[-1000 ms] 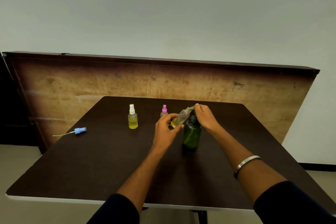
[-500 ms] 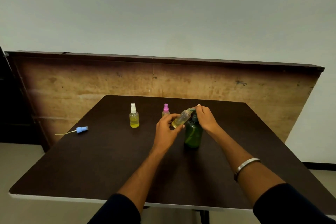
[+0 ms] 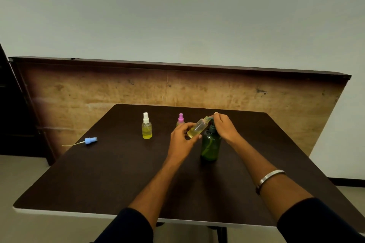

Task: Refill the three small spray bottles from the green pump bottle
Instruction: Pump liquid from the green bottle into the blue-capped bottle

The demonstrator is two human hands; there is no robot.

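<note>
A dark tabletop (image 3: pixel 98 173) carries everything, with a worn wooden board (image 3: pixel 118 92) standing beyond its far edge. Right of centre stands the green pump bottle (image 3: pixel 210 147), upright. The right hand (image 3: pixel 225 127) is closed over its pump head from the right, seemingly pressing it. The left hand (image 3: pixel 182 137) grips the open spray bottle (image 3: pixel 198 128), tilted, its long axis rising from near-left to far-right so its mouth meets the pump spout; yellow liquid lies in its lower end. To the left stand the white-capped spray bottle (image 3: pixel 147 127), about half full, and the pink-capped spray bottle (image 3: pixel 180 119), partly hidden by the left hand. Far left lies the blue sprayer cap (image 3: pixel 90 141), dip tube trailing left, nearer the left hand for recapping.
</note>
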